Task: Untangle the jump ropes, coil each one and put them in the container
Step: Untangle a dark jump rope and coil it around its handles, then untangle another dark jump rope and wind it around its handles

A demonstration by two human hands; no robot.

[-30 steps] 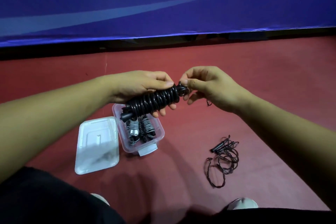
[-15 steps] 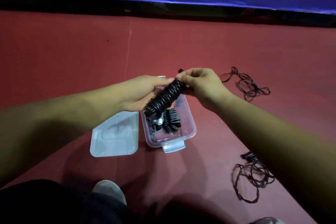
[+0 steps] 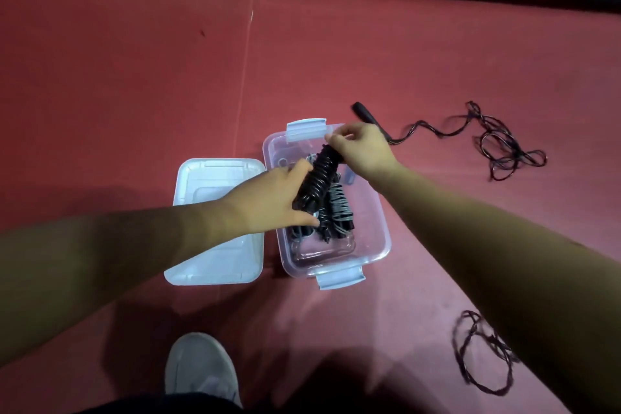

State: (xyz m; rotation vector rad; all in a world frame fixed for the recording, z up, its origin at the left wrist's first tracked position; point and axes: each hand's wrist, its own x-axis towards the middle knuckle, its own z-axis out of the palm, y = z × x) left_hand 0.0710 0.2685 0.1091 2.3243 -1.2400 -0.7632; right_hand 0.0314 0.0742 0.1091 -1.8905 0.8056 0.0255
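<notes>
L hand [image 3: 268,202], R hand [image 3: 364,151] grip coiled rope [image 3: 317,178] over clear container [image 3: 379,232]; other coiled ropes [image 3: 339,208] inside, lid [image 3: 208,185] beside.

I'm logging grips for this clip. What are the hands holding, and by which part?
One coiled jump rope, over the container: the left hand grips its lower half, the right hand pinches its upper end.

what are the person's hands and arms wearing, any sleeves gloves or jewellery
Nothing shows on them. The left hand and right hand are bare: no gloves, rings, watch or wristband. The left forearm and right forearm are bare too, with no sleeve in view.
</notes>
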